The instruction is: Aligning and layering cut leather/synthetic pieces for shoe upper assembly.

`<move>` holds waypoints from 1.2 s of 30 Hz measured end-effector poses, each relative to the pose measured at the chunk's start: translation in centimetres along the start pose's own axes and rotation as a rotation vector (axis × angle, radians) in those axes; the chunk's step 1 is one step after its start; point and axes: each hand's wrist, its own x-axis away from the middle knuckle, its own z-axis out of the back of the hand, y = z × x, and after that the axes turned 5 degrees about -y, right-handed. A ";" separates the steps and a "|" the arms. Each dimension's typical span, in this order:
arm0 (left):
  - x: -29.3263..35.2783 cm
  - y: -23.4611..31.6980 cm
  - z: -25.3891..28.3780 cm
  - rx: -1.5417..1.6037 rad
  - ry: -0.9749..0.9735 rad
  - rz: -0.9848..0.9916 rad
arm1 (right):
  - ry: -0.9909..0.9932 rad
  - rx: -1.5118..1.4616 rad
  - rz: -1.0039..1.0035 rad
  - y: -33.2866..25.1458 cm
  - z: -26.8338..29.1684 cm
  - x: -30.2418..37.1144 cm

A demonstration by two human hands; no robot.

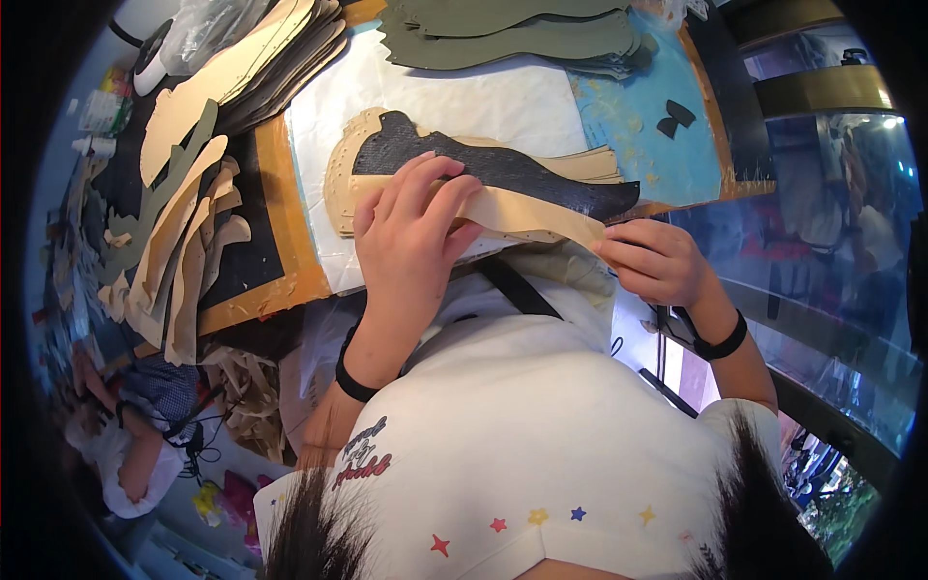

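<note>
A long tan strip of sheet material (527, 214) lies along the near edge of a black cut piece (464, 159). Both rest on a stack of tan cut pieces (340, 159) with small holes along the rim. Bent fingers of my left hand (414, 208) press on the strip and the black piece, the fingertips touching both. My right hand (662, 259) pinches the strip's right end between thumb and fingers, past the table edge. What lies under my left palm is hidden.
White paper (474, 101) and a blue sheet (677, 145) cover the table. Olive-green pieces (503, 34) are stacked at the back. Tan stacks (242, 53) and loose strips (179, 242) lie left. Two small black scraps (677, 118) sit right. Another person (140, 454) is at lower left.
</note>
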 end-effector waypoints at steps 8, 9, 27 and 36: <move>0.1 -0.7 0.1 -0.020 -0.042 -0.096 | 0.030 -0.092 -0.302 -4.0 -1.2 -3.4; 0.0 -0.8 0.2 -0.013 -0.037 -0.119 | 0.139 -0.056 -0.428 -4.7 -2.1 -4.6; -1.5 -0.8 -0.9 0.172 0.055 -0.109 | 0.026 0.040 -0.362 1.0 -3.4 -10.5; 0.1 -3.1 1.6 0.018 0.126 -0.266 | 0.018 0.048 -0.420 0.2 -2.6 -11.0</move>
